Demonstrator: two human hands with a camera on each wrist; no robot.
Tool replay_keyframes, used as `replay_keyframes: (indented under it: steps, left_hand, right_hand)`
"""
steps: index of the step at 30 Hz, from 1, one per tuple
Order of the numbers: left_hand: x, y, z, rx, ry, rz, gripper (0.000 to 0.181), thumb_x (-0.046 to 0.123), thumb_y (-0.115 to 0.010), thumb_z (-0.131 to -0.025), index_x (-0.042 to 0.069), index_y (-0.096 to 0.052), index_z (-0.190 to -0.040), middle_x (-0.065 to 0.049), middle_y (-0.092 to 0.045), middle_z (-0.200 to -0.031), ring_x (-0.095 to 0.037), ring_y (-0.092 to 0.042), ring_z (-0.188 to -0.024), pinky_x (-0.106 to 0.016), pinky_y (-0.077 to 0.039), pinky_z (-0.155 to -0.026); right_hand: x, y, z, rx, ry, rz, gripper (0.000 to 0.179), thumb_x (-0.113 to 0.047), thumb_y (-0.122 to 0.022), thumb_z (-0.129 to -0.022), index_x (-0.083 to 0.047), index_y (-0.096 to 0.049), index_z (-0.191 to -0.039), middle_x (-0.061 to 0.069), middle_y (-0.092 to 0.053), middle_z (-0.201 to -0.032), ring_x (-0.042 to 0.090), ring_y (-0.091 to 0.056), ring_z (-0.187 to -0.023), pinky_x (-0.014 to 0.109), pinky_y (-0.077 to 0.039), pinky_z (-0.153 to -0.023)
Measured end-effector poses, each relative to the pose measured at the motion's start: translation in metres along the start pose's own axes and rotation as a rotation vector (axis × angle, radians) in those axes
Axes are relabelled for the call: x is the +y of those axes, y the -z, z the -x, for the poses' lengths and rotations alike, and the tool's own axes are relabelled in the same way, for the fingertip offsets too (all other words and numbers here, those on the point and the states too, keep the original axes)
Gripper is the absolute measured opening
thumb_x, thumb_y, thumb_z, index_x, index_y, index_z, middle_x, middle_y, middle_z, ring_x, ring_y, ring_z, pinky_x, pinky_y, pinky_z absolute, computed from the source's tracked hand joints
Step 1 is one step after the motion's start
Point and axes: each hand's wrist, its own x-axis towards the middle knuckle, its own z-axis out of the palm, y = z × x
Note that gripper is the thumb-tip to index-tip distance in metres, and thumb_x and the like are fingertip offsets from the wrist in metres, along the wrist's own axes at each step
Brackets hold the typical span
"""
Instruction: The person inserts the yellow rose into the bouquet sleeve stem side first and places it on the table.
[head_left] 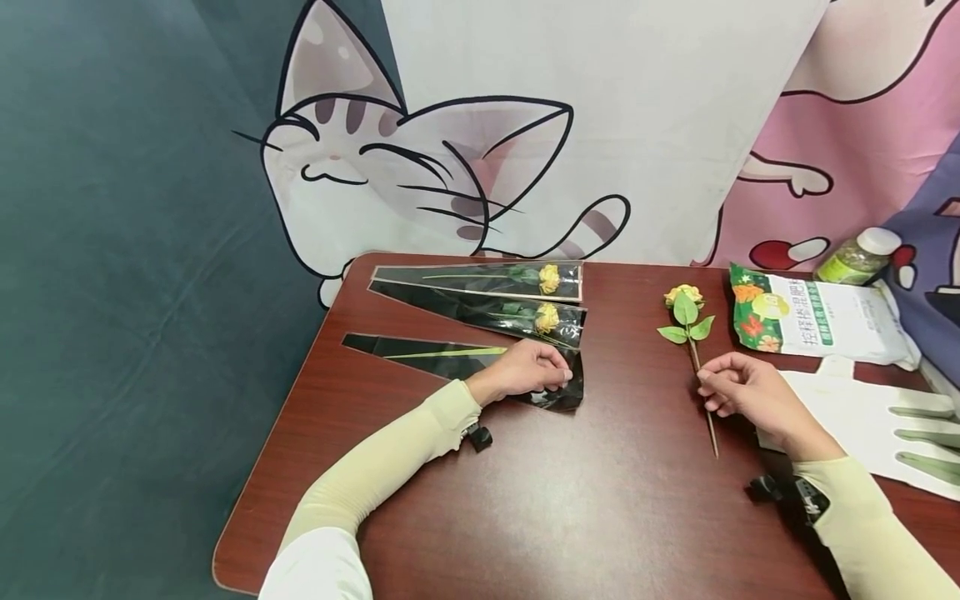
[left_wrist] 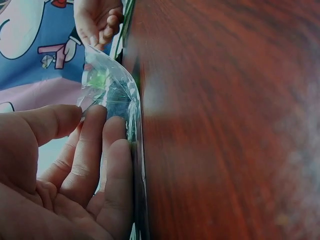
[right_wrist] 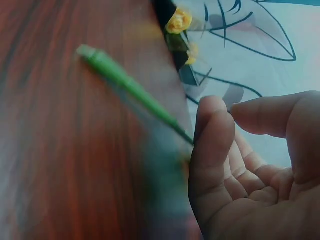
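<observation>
My left hand [head_left: 528, 368] pinches the wide open end of a long tapered flower sleeve [head_left: 442, 363], black with a clear front, lying on the table. In the left wrist view its clear film [left_wrist: 112, 72] bulges up between thumb and fingertips. My right hand [head_left: 746, 398] pinches the stem of a single yellow rose [head_left: 684, 294] with green leaves, the bloom pointing away from me. The bare stem end [right_wrist: 115, 75] reaches out past the fingers in the right wrist view. Behind the left hand lie two matching sleeves [head_left: 480, 271], each with a yellow rose inside.
A fertilizer-style printed bag [head_left: 847, 317] lies at the right, with a white-capped jar [head_left: 858, 254] behind it. White gloves [head_left: 855, 417] with grey-green finger parts lie beside my right wrist. The brown table [head_left: 540, 517] backs onto a cartoon cat cloth [head_left: 480, 167].
</observation>
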Motion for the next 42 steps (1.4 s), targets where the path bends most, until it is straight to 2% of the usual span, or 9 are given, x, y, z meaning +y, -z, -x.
replay_keyframes:
  steps: [5, 10, 16, 19, 26, 33, 42]
  left_hand:
    - [0.001, 0.001, 0.0, -0.006, 0.014, -0.004, 0.01, 0.023, -0.078, -0.098, 0.013, -0.078, -0.094, 0.004, -0.077, -0.083, -0.012, -0.072, -0.079, -0.023, -0.055, -0.064]
    - [0.001, 0.002, -0.001, -0.014, 0.025, -0.017, 0.011, 0.024, -0.078, -0.099, 0.014, -0.078, -0.094, 0.003, -0.078, -0.084, -0.013, -0.074, -0.081, -0.023, -0.055, -0.065]
    - [-0.001, 0.003, -0.002, -0.022, 0.027, -0.018, 0.011, 0.025, -0.078, -0.099, 0.015, -0.078, -0.095, 0.002, -0.079, -0.086, -0.014, -0.074, -0.08, -0.024, -0.056, -0.066]
    - [-0.002, 0.003, -0.002, -0.025, 0.022, -0.025, 0.011, 0.025, -0.078, -0.099, 0.015, -0.079, -0.095, 0.002, -0.079, -0.087, -0.012, -0.073, -0.08, -0.024, -0.057, -0.066]
    - [0.0, 0.003, -0.001, -0.029, 0.015, -0.031, 0.011, 0.026, -0.078, -0.099, 0.015, -0.079, -0.097, 0.001, -0.079, -0.087, -0.012, -0.073, -0.08, -0.024, -0.056, -0.066]
    - [0.003, 0.004, 0.0, -0.038, 0.038, -0.035, 0.011, 0.028, -0.077, -0.099, 0.017, -0.08, -0.098, 0.002, -0.08, -0.09, -0.013, -0.074, -0.083, -0.027, -0.059, -0.069]
    - [0.002, 0.005, -0.003, -0.032, 0.057, -0.043, 0.012, 0.029, -0.077, -0.099, 0.018, -0.08, -0.098, 0.002, -0.079, -0.091, -0.012, -0.074, -0.083, -0.027, -0.061, -0.071]
  right_hand:
    - [0.008, 0.003, 0.009, 0.037, -0.019, 0.105, 0.035, -0.023, -0.064, -0.108, 0.007, -0.058, -0.123, -0.003, -0.074, -0.084, 0.014, -0.07, -0.067, 0.032, -0.063, -0.059]
    - [0.011, -0.002, 0.011, 0.009, -0.039, 0.163, 0.042, -0.019, -0.065, -0.107, 0.014, -0.056, -0.132, 0.004, -0.073, -0.087, 0.014, -0.07, -0.065, 0.033, -0.063, -0.059]
    - [0.008, -0.007, 0.005, 0.023, -0.046, 0.264, 0.041, -0.02, -0.073, -0.102, 0.012, -0.06, -0.125, 0.007, -0.073, -0.082, 0.012, -0.069, -0.062, 0.03, -0.063, -0.057]
    - [0.006, -0.008, 0.002, 0.023, -0.05, 0.278, 0.036, -0.017, -0.073, -0.101, 0.011, -0.062, -0.12, 0.008, -0.072, -0.081, 0.013, -0.069, -0.061, 0.031, -0.063, -0.056]
    - [-0.002, -0.013, 0.0, 0.006, -0.086, 0.178, 0.034, -0.015, -0.071, -0.101, 0.013, -0.061, -0.118, 0.005, -0.072, -0.08, 0.013, -0.07, -0.064, 0.032, -0.064, -0.06]
    - [-0.006, -0.022, -0.006, -0.047, -0.089, -0.021, 0.031, -0.011, -0.069, -0.103, 0.014, -0.057, -0.116, 0.001, -0.075, -0.081, 0.012, -0.071, -0.064, 0.033, -0.065, -0.062]
    - [-0.019, -0.041, -0.018, -0.06, -0.022, -0.178, 0.028, -0.013, -0.069, -0.104, 0.011, -0.057, -0.112, 0.001, -0.078, -0.081, 0.012, -0.076, -0.069, 0.03, -0.065, -0.064]
